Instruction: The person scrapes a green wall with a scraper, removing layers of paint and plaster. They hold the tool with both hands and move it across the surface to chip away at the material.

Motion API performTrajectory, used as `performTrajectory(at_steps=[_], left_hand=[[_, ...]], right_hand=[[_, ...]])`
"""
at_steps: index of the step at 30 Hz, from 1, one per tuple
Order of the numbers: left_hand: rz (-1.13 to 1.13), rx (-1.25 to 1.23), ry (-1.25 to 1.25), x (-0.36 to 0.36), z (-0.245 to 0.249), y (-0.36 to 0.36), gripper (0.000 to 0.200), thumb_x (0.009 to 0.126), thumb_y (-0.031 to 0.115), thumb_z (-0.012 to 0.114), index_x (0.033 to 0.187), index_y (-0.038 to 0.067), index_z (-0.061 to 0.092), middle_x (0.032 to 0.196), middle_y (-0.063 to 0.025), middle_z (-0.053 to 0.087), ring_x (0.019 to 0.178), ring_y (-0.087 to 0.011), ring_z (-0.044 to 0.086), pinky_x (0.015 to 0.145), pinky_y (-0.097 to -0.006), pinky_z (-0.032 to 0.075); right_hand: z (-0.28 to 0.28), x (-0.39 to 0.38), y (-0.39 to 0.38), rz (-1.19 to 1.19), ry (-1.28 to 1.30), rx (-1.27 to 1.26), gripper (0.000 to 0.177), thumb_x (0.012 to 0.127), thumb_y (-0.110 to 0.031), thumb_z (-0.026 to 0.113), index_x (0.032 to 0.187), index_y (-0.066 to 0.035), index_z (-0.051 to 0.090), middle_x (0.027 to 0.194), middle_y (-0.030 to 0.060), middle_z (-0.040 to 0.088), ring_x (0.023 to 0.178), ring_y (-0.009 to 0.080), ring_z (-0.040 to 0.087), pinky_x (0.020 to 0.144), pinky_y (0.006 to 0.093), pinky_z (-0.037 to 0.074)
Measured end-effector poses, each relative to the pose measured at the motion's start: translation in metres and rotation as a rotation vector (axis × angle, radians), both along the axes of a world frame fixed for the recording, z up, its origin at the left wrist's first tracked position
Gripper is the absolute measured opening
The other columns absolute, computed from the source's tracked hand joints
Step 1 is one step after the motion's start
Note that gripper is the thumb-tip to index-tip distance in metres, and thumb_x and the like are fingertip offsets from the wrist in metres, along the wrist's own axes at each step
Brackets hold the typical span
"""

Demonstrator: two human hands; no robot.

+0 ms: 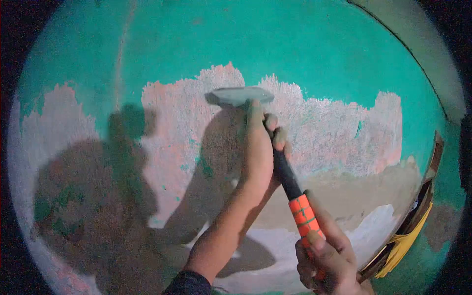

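Observation:
A long-handled scraper [289, 179] with a black shaft and an orange grip slants across the middle of the view. Its wide, flat grey blade [241, 95] lies against or close to the wall, over a scraped patch. Near the blade, my left hand [265, 132] is closed round the upper shaft, thumb up by the blade. Lower right, my right hand [327, 255] wraps the orange grip, one finger stretched along it. The wall [295, 44] is green above, with a ragged pale pinkish area [339, 135] where paint is off.
Dark shadows [88, 196] fall over the wall's left and middle. Brownish and whitish patches lie below the scraped band. At the right, a wooden frame [432, 162] stands with a yellow cloth [405, 246] beside it.

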State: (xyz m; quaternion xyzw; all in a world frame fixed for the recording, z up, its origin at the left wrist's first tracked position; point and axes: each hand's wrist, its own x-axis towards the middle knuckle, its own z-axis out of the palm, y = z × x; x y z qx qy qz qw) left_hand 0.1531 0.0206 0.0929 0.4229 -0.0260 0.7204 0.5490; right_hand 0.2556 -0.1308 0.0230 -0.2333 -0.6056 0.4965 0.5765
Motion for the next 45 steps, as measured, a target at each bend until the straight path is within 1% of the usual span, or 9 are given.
performTrajectory(at_steps=[6, 12, 19, 20, 23, 27, 35, 39, 45], left_hand=[[0.002, 0.000, 0.055, -0.001, 0.001, 0.004, 0.029, 0.089, 0.041, 0.040, 0.080, 0.014, 0.036, 0.063, 0.0050, 0.037, 0.042, -0.0083, 0.036, 0.034, -0.0255, 0.033], [-0.005, 0.011, -0.013, 0.001, 0.020, 0.006, 0.023, 0.088, 0.036, 0.046, 0.081, 0.015, 0.037, 0.063, 0.0046, 0.039, 0.042, -0.0065, 0.034, 0.033, -0.0246, 0.031], [-0.031, 0.019, -0.003, -0.001, 0.014, 0.004, 0.023, 0.088, 0.035, 0.046, 0.084, 0.015, 0.035, 0.063, 0.0044, 0.038, 0.042, -0.0063, 0.034, 0.033, -0.0243, 0.031], [0.014, -0.025, -0.049, 0.002, 0.019, 0.001, 0.037, 0.088, 0.045, 0.040, 0.067, 0.015, 0.035, 0.055, 0.0035, 0.034, 0.040, -0.0098, 0.035, 0.034, -0.0258, 0.030], [-0.051, -0.027, 0.027, -0.002, 0.007, 0.000, 0.024, 0.088, 0.036, 0.045, 0.083, 0.015, 0.035, 0.063, 0.0041, 0.038, 0.043, -0.0059, 0.034, 0.033, -0.0239, 0.031], [-0.023, -0.017, 0.056, -0.004, 0.009, -0.003, 0.023, 0.088, 0.036, 0.044, 0.083, 0.015, 0.037, 0.063, 0.0044, 0.037, 0.043, -0.0057, 0.034, 0.034, -0.0240, 0.030], [-0.012, 0.010, -0.008, -0.001, 0.020, 0.005, 0.022, 0.088, 0.036, 0.044, 0.082, 0.015, 0.038, 0.061, 0.0058, 0.036, 0.041, -0.0058, 0.032, 0.034, -0.0239, 0.029], [-0.003, -0.023, 0.058, -0.002, 0.009, 0.006, 0.034, 0.088, 0.046, 0.040, 0.074, 0.015, 0.037, 0.060, 0.0051, 0.036, 0.041, -0.0090, 0.036, 0.034, -0.0269, 0.033], [0.013, 0.014, -0.041, -0.002, 0.018, 0.007, 0.023, 0.087, 0.036, 0.046, 0.080, 0.016, 0.037, 0.061, 0.0054, 0.039, 0.039, -0.0061, 0.033, 0.031, -0.0247, 0.031]], right_hand=[[0.005, -0.005, -0.005, -0.066, 0.036, -0.258, 0.070, 0.083, -0.030, 0.055, 0.138, -0.012, 0.017, 0.053, -0.0004, 0.037, 0.037, 0.0059, 0.031, 0.031, 0.0197, 0.024], [0.013, -0.005, 0.012, -0.042, 0.026, 0.017, 0.057, 0.089, -0.030, 0.047, 0.137, -0.008, 0.025, 0.056, -0.0034, 0.038, 0.037, 0.0046, 0.030, 0.033, 0.0189, 0.025], [0.006, -0.005, 0.000, -0.005, 0.048, -0.015, 0.055, 0.090, -0.027, 0.046, 0.137, -0.008, 0.025, 0.056, -0.0036, 0.037, 0.040, 0.0042, 0.032, 0.033, 0.0188, 0.025], [0.011, -0.005, -0.001, 0.001, 0.050, -0.023, 0.055, 0.090, -0.027, 0.047, 0.137, -0.009, 0.025, 0.055, -0.0037, 0.037, 0.040, 0.0042, 0.032, 0.034, 0.0188, 0.025], [0.001, -0.004, -0.002, -0.022, 0.035, -0.043, 0.056, 0.089, -0.028, 0.047, 0.137, -0.009, 0.025, 0.055, -0.0043, 0.036, 0.041, 0.0042, 0.031, 0.034, 0.0187, 0.025], [0.003, -0.005, 0.008, -0.049, 0.010, 0.009, 0.057, 0.089, -0.030, 0.048, 0.137, -0.010, 0.024, 0.055, -0.0050, 0.035, 0.040, 0.0043, 0.031, 0.034, 0.0187, 0.025], [0.009, -0.009, 0.003, -0.016, 0.078, -0.093, 0.068, 0.084, -0.031, 0.053, 0.138, -0.011, 0.019, 0.053, -0.0020, 0.036, 0.038, 0.0062, 0.031, 0.032, 0.0201, 0.024], [0.010, -0.009, -0.009, -0.108, 0.076, -0.299, 0.073, 0.081, -0.028, 0.056, 0.139, -0.012, 0.015, 0.052, -0.0002, 0.036, 0.037, 0.0073, 0.031, 0.031, 0.0211, 0.024], [0.008, -0.006, 0.005, 0.016, 0.039, -0.005, 0.058, 0.089, -0.029, 0.046, 0.137, -0.007, 0.022, 0.052, -0.0041, 0.037, 0.038, 0.0040, 0.030, 0.034, 0.0184, 0.025]])
